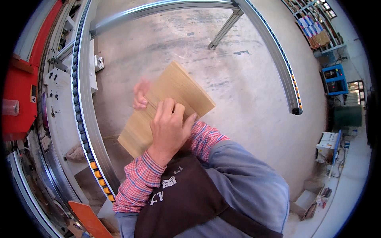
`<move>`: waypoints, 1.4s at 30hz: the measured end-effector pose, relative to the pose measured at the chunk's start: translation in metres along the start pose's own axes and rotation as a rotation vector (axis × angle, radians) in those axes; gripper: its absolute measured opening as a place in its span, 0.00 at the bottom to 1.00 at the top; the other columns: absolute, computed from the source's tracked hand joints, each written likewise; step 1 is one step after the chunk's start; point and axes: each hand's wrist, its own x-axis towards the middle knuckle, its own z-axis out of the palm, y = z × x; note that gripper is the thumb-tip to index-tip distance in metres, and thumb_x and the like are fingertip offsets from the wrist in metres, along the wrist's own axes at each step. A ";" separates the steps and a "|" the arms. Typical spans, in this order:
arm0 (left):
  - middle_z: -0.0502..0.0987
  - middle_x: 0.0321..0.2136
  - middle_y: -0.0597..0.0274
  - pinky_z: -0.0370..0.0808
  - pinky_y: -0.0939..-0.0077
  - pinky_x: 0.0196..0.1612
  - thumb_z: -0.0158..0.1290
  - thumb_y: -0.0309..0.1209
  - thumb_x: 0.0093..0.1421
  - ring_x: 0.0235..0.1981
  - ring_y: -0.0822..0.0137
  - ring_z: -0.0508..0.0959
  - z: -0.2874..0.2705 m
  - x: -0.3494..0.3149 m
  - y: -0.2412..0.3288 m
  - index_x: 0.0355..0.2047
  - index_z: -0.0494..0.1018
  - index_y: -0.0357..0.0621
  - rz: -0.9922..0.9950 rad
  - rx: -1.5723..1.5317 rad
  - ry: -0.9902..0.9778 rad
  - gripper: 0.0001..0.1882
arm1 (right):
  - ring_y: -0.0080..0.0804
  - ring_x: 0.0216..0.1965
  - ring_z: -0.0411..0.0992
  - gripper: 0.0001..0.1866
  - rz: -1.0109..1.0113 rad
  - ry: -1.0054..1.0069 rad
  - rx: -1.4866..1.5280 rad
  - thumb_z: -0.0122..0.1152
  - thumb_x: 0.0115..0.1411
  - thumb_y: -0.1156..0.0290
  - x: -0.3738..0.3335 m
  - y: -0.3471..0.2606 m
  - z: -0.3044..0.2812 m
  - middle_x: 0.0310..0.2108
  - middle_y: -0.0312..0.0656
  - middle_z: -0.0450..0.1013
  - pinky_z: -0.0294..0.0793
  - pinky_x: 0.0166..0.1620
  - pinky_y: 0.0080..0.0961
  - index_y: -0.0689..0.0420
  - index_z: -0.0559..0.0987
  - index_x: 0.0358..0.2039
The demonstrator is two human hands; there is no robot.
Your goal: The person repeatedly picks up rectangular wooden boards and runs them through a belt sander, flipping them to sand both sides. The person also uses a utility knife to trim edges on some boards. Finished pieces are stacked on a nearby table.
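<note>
A light-brown wooden board [181, 85] with straight edges is held at a slant in front of my chest. A line crosses its middle; whether this is one grooved board or two pieces, I cannot tell. My left hand [168, 125] lies over the near part, its fingers bent onto the surface and its thumb by the near right edge. My right forearm passes behind the left hand and under the board. Beyond the board's left edge the fingers of my right hand [141, 94] come out, partly smeared by motion and curled at the wood. Its palm is hidden.
A metal-framed roller conveyor [85, 115] runs along the left, with a crossbar and another rail [278, 55] beyond. Red machinery [24, 99] stands far left. An orange-brown panel [89, 218] leans at lower left. Blue shelving [334, 79] and a white box [328, 141] stand at right.
</note>
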 end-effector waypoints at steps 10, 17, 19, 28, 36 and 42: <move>0.63 0.56 0.37 0.70 0.50 0.56 0.67 0.49 0.44 0.58 0.38 0.67 -0.037 -0.023 -0.014 0.58 0.62 0.31 -0.088 0.063 0.282 0.48 | 0.31 0.31 0.70 0.20 0.109 0.182 -0.486 0.49 0.69 0.54 0.027 -0.002 0.013 0.30 0.40 0.68 0.73 0.40 0.29 0.60 0.69 0.45; 0.55 0.63 0.33 0.64 0.55 0.64 0.60 0.38 0.52 0.63 0.35 0.62 -0.057 -0.074 -0.018 0.66 0.50 0.30 -0.213 -0.195 0.681 0.47 | 0.31 0.36 0.72 0.19 0.228 -0.039 -0.472 0.52 0.68 0.59 0.021 -0.001 0.050 0.38 0.41 0.70 0.76 0.44 0.29 0.60 0.68 0.50; 0.59 0.61 0.36 0.65 0.58 0.63 0.57 0.35 0.54 0.62 0.40 0.65 -0.071 -0.096 -0.024 0.65 0.52 0.30 -0.182 -0.234 0.825 0.43 | 0.30 0.35 0.72 0.18 0.310 -0.064 -0.196 0.52 0.69 0.59 0.020 0.025 0.071 0.38 0.41 0.70 0.76 0.43 0.29 0.60 0.69 0.49; 0.76 0.34 0.54 0.73 0.69 0.39 0.54 0.32 0.58 0.34 0.62 0.78 -0.167 -0.195 0.014 0.49 0.70 0.34 -0.343 -0.392 1.056 0.21 | 0.29 0.47 0.69 0.28 0.249 -0.185 -0.893 0.35 0.73 0.46 0.009 0.107 0.158 0.44 0.40 0.71 0.70 0.51 0.30 0.60 0.71 0.50; 0.81 0.37 0.58 0.75 0.74 0.43 0.59 0.32 0.59 0.40 0.74 0.76 -0.181 -0.272 0.092 0.47 0.74 0.30 -0.815 -0.265 1.461 0.19 | 0.31 0.57 0.65 0.31 0.537 -0.526 -0.848 0.38 0.73 0.47 -0.054 0.192 0.213 0.57 0.42 0.68 0.62 0.61 0.32 0.62 0.66 0.61; 0.80 0.39 0.61 0.75 0.74 0.45 0.59 0.26 0.59 0.40 0.72 0.77 -0.133 -0.299 0.152 0.46 0.75 0.30 -1.022 -0.106 1.808 0.16 | 0.28 0.44 0.71 0.26 0.636 -0.828 -0.788 0.38 0.73 0.53 -0.106 0.224 0.234 0.42 0.39 0.74 0.69 0.49 0.28 0.64 0.74 0.48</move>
